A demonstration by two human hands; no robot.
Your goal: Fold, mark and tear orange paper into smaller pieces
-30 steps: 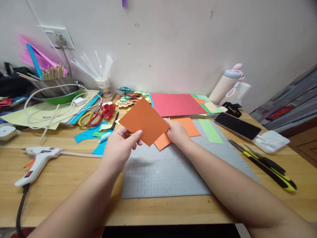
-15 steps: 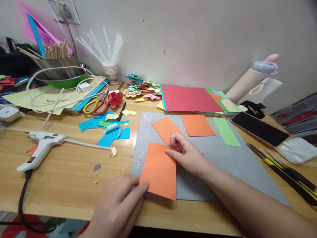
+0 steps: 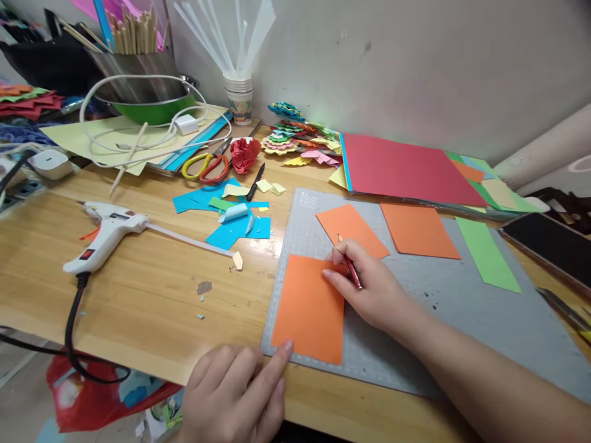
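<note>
An orange paper rectangle point(image 3: 310, 307) lies flat at the near left corner of a grey cutting mat point(image 3: 438, 314). My left hand point(image 3: 235, 394) rests at the desk's front edge, fingers curled, its index fingertip pressing the paper's near left corner. My right hand point(image 3: 369, 289) is closed on a red pencil point(image 3: 349, 264), its fingers touching the paper's right edge. Two more orange pieces point(image 3: 353, 229) point(image 3: 418, 229) lie farther back on the mat.
A white glue gun point(image 3: 108, 232) with a black cord lies on the wooden desk at left. Blue paper scraps point(image 3: 235, 218), scissors point(image 3: 205, 166), a red sheet stack point(image 3: 406, 169), a green strip point(image 3: 487, 252) and a black phone point(image 3: 554, 243) surround the mat.
The orange paper, held up in both hands a second ago, now lies flat on the mat. My left hand dropped to its near corner; my right hand now shows a pencil.
</note>
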